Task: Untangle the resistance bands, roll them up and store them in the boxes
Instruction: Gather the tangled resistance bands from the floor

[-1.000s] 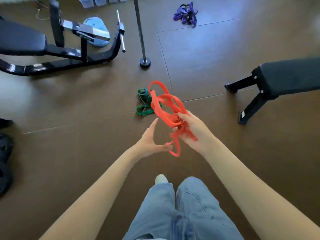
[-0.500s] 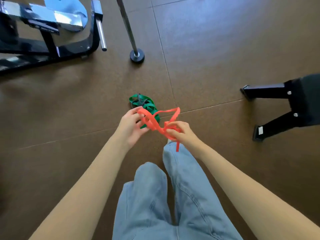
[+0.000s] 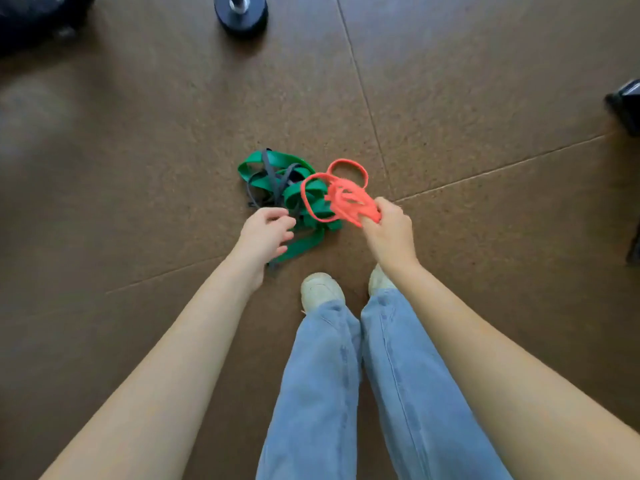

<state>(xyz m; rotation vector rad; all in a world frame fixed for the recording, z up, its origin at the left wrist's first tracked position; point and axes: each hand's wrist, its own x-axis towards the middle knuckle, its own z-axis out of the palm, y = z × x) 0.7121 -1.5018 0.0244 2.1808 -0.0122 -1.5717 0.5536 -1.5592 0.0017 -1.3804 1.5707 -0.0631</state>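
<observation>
**While one knot is in hand, another waits on the floor**

While the right hand (image 3: 389, 228) pinches a bunched red band (image 3: 346, 199) by one end, its loops hang forward over the edge of a green band (image 3: 294, 199) heaped on the floor (image 3: 485, 98). A thin dark band (image 3: 273, 178) threads through the green heap. The left hand (image 3: 268, 233) hovers at the heap's near edge, fingers loosely curled and holding nothing; whether it touches a strand is unclear.

These bands look light, limp and rubbery, likely to grip each other where they cross and to spring back if pulled hard. A free outer loop seems the best place to take hold, easing it out and not tugging at the knot's middle. The wide green strap should roll flat once freed; the narrow dark one may twist.

The floor is brown, speckled matting in large panels with visible seams. A round black stand base (image 3: 240, 12) sits at the top, dark equipment at the left and right edges. No boxes are in view.
</observation>
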